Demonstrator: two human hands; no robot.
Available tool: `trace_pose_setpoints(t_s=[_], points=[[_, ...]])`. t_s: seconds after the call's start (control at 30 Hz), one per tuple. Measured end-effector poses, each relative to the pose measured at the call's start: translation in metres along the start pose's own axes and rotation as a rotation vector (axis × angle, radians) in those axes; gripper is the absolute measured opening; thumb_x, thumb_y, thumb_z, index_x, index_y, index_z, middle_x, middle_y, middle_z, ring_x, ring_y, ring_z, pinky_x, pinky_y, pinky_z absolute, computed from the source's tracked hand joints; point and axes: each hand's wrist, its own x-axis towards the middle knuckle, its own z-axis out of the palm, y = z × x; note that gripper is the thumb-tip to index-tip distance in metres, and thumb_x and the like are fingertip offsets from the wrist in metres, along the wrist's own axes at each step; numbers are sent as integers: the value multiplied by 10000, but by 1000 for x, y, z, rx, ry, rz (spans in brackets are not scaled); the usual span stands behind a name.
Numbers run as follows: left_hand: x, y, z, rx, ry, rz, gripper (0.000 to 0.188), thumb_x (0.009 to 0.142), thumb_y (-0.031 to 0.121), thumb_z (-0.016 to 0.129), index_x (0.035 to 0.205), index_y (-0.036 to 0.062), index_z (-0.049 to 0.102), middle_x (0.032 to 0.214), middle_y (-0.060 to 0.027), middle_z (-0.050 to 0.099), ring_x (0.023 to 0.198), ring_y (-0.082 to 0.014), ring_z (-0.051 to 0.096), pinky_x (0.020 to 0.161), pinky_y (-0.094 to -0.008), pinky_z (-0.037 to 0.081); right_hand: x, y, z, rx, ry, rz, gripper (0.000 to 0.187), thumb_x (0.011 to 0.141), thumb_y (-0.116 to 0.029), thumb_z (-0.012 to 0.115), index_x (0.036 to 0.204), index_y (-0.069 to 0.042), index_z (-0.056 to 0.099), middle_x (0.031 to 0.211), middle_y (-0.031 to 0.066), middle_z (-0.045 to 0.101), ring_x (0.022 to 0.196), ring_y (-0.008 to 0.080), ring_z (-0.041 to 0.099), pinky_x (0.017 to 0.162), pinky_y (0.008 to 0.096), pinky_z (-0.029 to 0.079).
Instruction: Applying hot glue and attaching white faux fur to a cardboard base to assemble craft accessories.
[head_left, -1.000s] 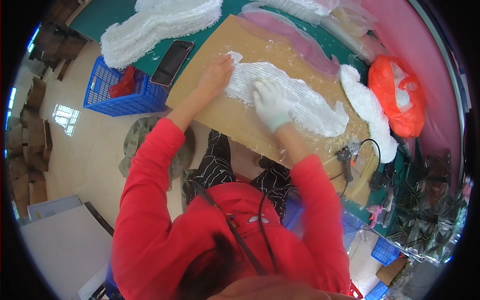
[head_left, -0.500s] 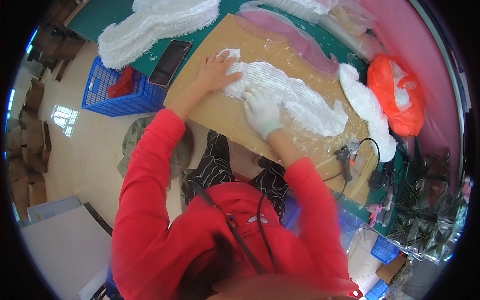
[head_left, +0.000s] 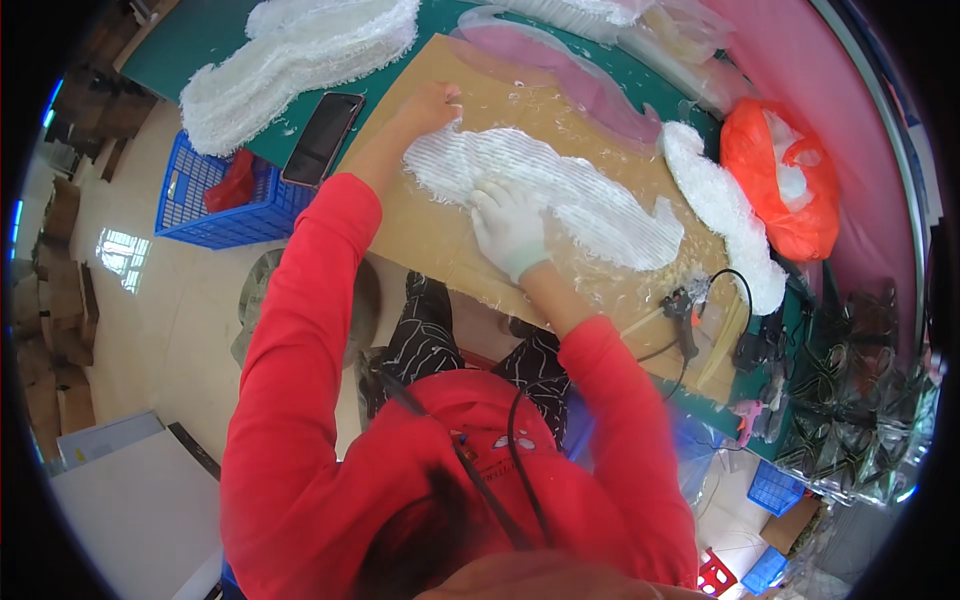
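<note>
A ribbed white fabric piece (head_left: pixel 590 195) with a wavy outline lies on a brown cardboard sheet (head_left: pixel 400 225). My right hand (head_left: pixel 508 228), in a white glove, presses on its lower edge with fingers stretched out. Bare and curled closed, my left hand (head_left: pixel 430 108) is just above the piece's upper left end. Whatever its fingers may hold is hidden. Loose white fibres are scattered over the cardboard. At the right of the sheet lies a black glue gun (head_left: pixel 685 320) with a cable.
Fluffy white pieces lie at the upper left (head_left: pixel 290 75) and right (head_left: pixel 720 205) of the green table (head_left: pixel 225 45). A phone (head_left: pixel 322 138), clear curved template (head_left: pixel 570 70), orange bag (head_left: pixel 785 180) and pink glue gun (head_left: pixel 745 415) are around. A blue crate (head_left: pixel 225 222) stands left.
My left hand has lifted off the white fabric piece, moved up slightly and curled its fingers. The piece's left end now shows further left. My right hand stays on the fabric.
</note>
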Motion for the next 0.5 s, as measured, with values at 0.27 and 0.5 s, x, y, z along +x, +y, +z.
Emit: trace_pose_setpoints(t_s=[0.27,0.5], points=[[11,2,3,95,-124,-55,185,717,186,600,879,111,646,932,-106,626,870,-284,593,765,-366,467,2,-2,-2,-15,-19,5,206,758,-146,547,950,-75,571,1055,52,562,1049,237,486,906,379,360],[3,-2,5,-64,8,-33,130,697,190,627,792,105,654,809,-97,630,799,-270,603,710,-362,478,2,-3,-2,-7,1,-6,194,758,-143,547,937,-72,575,1043,53,566,1025,246,494,902,383,361]])
